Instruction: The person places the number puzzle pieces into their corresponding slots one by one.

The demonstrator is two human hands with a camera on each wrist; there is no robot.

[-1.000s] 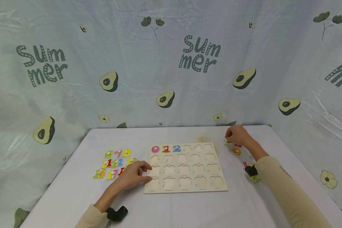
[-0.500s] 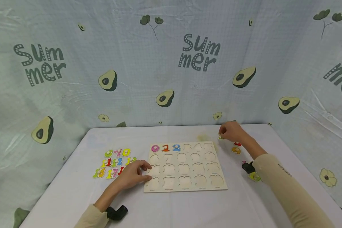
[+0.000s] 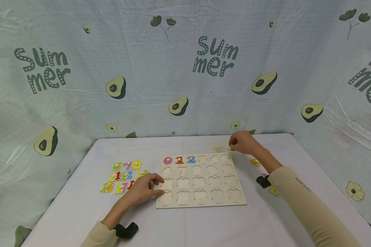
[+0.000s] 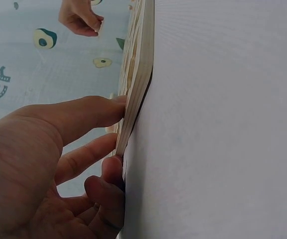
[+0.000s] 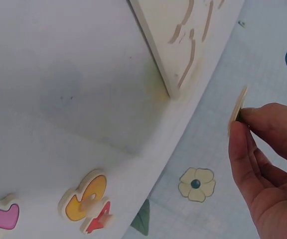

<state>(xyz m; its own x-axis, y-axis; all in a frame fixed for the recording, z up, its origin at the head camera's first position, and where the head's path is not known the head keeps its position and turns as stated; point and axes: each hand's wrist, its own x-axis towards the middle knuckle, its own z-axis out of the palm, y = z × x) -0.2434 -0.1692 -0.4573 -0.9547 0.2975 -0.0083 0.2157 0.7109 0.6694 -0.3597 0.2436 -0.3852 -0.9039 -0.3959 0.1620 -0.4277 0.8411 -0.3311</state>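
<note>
A pale wooden number puzzle board lies mid-table, with a pink 0, a red 1 and a blue 2 in its top-row recesses. My left hand rests at the board's left edge. In the left wrist view, the thumb and fingertips touch that edge. My right hand pinches a thin number puzzle piece between thumb and fingers, raised near the board's far right corner. The piece appears edge-on, so its number is hidden.
Several number pieces lie in rows left of the board, partly behind my left hand. At the right are an orange 9, a red 4 and a pink piece. A patterned cloth hangs behind the table.
My right hand has moved left with the pinched piece, from the loose pieces at the right toward the board's far right corner. The left hand has stayed at the board's edge.
</note>
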